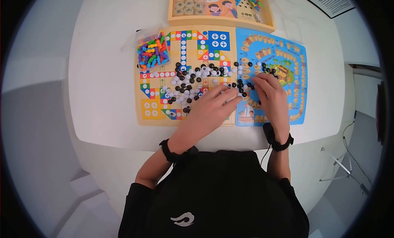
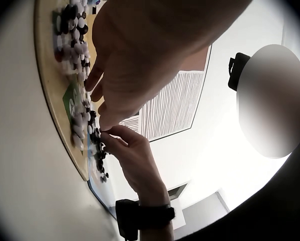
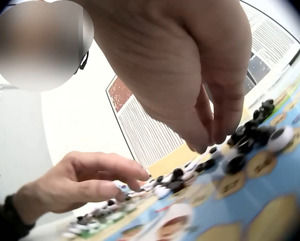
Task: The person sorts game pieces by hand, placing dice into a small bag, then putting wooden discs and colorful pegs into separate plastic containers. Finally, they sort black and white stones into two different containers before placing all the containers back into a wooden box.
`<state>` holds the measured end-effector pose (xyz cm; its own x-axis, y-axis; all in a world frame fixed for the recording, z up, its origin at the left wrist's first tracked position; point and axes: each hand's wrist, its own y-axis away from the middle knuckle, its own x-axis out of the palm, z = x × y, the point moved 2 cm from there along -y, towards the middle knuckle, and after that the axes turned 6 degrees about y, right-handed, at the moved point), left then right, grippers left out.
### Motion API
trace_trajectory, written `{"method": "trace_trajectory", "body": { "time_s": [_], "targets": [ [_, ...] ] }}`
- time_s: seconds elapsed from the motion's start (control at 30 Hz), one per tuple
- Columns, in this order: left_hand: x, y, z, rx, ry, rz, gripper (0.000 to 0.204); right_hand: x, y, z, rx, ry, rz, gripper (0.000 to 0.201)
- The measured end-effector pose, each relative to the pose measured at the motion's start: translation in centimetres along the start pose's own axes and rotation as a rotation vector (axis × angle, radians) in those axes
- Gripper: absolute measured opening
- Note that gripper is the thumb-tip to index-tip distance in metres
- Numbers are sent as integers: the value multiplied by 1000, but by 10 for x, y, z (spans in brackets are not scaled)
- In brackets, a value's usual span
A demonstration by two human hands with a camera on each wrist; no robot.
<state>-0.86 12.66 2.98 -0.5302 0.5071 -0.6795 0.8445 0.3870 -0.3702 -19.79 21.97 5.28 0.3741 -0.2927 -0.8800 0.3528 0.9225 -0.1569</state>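
Black and white go stones [image 1: 191, 80] lie scattered across two game boards. My left hand [image 1: 211, 108] is low over the seam between the boards, its fingers reaching toward a group of stones. In the right wrist view, a gap shows between the thumb and fingers of this left hand [image 3: 89, 183]. My right hand [image 1: 271, 98] is over the blue board [image 1: 297, 98], fingertips pointing down. Thumb and finger of the right hand [image 3: 210, 75] come together at a small black go stone [image 3: 203, 150], mostly hidden by them. More black stones [image 3: 250, 133] cluster beside those fingertips.
A clear box [image 1: 152, 51] of colourful pegs stands on the upper left of the ludo board [image 1: 147, 121]. Behind the boards is a wooden tray [image 1: 221, 22] with round wooden pieces and a picture card. Both boards lie on a white table [image 1: 104, 82].
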Motion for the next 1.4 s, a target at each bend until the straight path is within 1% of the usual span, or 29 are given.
{"method": "trace_trajectory", "body": {
  "time_s": [0.07,0.1,0.13,0.23,0.3,0.37,0.43,0.47,0.53,0.57,0.6,0.67,0.73,0.77,0.8,0.83,0.87,0.9,0.93,0.97,1.0,1.07,1.13,1.17,1.23,1.27,1.4],
  "targets": [
    [8,-5,-4,5,-30,144,33,1,-1,-4,-3,-21,-5,23],
    [10,-6,-5,2,-64,180,29,2,-3,-2,-44,-37,13,24],
    [11,-6,-4,4,-66,180,29,2,-3,0,-83,-53,30,25],
    [11,-5,1,-39,-44,184,26,6,1,2,-68,-16,39,23],
    [7,-1,3,-48,-57,139,22,4,6,-3,-51,-24,32,23],
    [3,0,6,-63,-52,127,22,1,12,-6,-33,-29,28,23],
    [2,2,12,-77,-44,71,20,-6,16,-8,-31,8,66,24],
    [1,4,14,-74,-43,74,20,-8,19,-11,-28,8,64,24],
    [-7,4,17,-97,-52,-11,18,-12,23,-16,-9,7,74,24],
    [-12,4,16,-147,-44,-41,15,-14,24,-18,-7,6,72,24],
    [-15,4,17,-146,-46,-40,15,-15,25,-20,8,53,67,24],
    [-23,7,20,-210,-80,-62,15,-16,24,-19,24,99,62,25],
    [-26,7,21,-217,-85,-63,16,-12,15,-7,-62,5,8,26],
    [-27,7,22,-225,-90,-67,17,-8,11,0,-60,4,4,26],
    [-27,6,21,-222,-94,-64,17,-3,6,10,-134,-14,7,28],
    [-27,4,20,-196,-94,-59,21,0,2,19,-209,-32,9,30],
    [-27,2,18,-171,-93,-55,25,5,2,22,-212,-35,5,30],
    [-26,-1,17,-171,-98,-55,25,12,2,25,-256,-4,47,36],
    [-24,-4,15,-123,-93,-36,27,16,2,28,-302,27,88,42],
    [-22,-7,13,-76,-86,-17,28,17,4,30,-297,40,129,47],
    [-18,-8,14,-77,-88,-20,28,17,5,31,-301,40,129,47],
    [-9,-9,15,-36,-99,33,30,20,11,31,-293,44,156,45],
    [-6,-14,14,-27,-84,44,31,20,17,31,-269,30,145,45],
    [-6,-15,15,-23,-73,56,27,19,20,32,-248,12,132,44],
    [-5,-16,16,-29,-53,58,19,14,27,30,-233,8,154,42],
    [-4,-16,16,-27,-51,63,19,11,31,28,-229,2,178,40],
    [-5,-11,22,-71,-31,52,19,3,44,15,-174,-32,163,34]
  ]
}}
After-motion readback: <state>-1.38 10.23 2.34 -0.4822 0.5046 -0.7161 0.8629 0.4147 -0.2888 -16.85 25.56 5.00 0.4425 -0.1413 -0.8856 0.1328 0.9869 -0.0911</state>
